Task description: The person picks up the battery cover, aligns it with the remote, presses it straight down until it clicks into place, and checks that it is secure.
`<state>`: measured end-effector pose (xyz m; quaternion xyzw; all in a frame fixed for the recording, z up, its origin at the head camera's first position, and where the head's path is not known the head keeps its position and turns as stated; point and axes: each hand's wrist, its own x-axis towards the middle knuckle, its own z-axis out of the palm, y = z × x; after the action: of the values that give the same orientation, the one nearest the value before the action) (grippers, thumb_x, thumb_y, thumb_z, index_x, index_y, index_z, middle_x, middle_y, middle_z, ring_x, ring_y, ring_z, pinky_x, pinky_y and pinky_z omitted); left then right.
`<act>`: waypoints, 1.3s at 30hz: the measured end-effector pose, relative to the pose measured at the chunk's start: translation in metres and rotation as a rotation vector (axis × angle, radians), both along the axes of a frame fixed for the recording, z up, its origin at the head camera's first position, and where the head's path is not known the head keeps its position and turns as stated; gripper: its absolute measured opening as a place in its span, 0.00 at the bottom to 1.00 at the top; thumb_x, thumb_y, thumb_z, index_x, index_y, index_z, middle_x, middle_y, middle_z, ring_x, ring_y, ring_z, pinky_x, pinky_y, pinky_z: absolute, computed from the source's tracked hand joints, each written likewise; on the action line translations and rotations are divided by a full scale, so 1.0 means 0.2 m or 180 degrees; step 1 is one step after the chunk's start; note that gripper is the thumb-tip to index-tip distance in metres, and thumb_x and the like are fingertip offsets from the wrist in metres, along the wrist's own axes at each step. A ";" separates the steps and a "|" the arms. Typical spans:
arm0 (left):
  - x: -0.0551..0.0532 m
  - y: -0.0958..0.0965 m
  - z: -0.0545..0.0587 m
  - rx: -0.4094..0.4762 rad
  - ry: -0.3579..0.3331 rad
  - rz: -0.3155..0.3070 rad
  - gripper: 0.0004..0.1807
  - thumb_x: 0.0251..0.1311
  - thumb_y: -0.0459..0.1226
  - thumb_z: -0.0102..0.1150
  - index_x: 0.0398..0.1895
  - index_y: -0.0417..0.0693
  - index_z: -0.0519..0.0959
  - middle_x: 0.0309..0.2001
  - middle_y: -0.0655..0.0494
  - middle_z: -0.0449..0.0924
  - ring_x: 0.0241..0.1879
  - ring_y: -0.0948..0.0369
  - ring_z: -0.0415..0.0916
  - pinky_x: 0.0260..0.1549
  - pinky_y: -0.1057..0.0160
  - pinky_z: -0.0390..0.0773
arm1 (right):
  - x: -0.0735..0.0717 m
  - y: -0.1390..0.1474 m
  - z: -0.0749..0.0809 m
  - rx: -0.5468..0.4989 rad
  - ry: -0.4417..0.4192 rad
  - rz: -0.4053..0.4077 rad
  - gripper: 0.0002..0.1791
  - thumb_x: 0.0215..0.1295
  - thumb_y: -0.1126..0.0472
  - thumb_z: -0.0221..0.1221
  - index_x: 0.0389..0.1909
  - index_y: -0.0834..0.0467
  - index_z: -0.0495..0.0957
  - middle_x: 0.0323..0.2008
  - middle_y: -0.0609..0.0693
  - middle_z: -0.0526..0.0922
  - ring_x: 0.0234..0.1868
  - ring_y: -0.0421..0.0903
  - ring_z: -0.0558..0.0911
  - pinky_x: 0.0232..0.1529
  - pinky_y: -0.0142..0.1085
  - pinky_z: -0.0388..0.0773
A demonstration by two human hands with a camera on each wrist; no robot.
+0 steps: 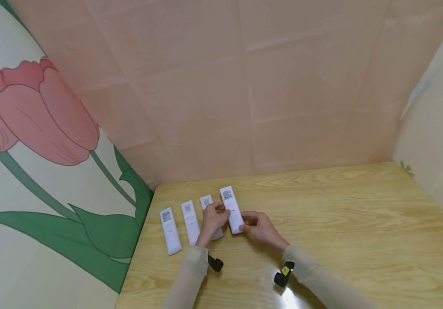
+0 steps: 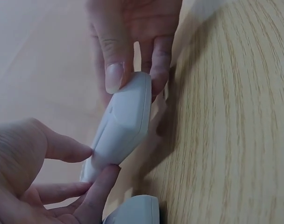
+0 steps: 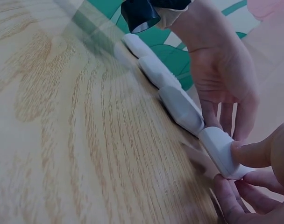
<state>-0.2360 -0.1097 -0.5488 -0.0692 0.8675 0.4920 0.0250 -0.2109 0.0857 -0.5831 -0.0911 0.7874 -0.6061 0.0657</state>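
A slim white plastic device (image 1: 235, 218) with a QR code on its upper face is held between both hands. My left hand (image 1: 212, 221) pinches its left edge with thumb and fingers. At the lower right end, my right hand (image 1: 263, 229) grips it, the thumb (image 3: 254, 154) on top and fingers beneath. In the left wrist view the device (image 2: 125, 114) is tilted, its rounded end toward the right hand. A similar device (image 1: 206, 200) lies partly hidden behind my left hand. Two more, a middle one (image 1: 191, 225) and a leftmost one (image 1: 170, 234), lie beside it.
The wooden table (image 1: 341, 223) extends to the right of the hands. A pinkish cloth (image 1: 244, 107) hangs along its back edge. At the left stands a panel with printed tulips (image 1: 47, 111), and a pale panel (image 1: 437, 150) borders the right side.
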 end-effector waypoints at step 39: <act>0.04 0.06 0.00 -0.0695 0.0321 -0.0058 0.23 0.60 0.34 0.72 0.58 0.34 0.82 0.56 0.39 0.88 0.50 0.51 0.87 0.55 0.50 0.86 | 0.00 -0.04 -0.04 0.0196 0.0301 0.0037 0.20 0.58 0.75 0.73 0.53 0.71 0.86 0.49 0.66 0.90 0.40 0.49 0.88 0.39 0.30 0.86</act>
<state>-0.2288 -0.0971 -0.5484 -0.0388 0.9166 0.3973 -0.0219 -0.2113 0.0784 -0.5902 -0.1222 0.8074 -0.5762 0.0347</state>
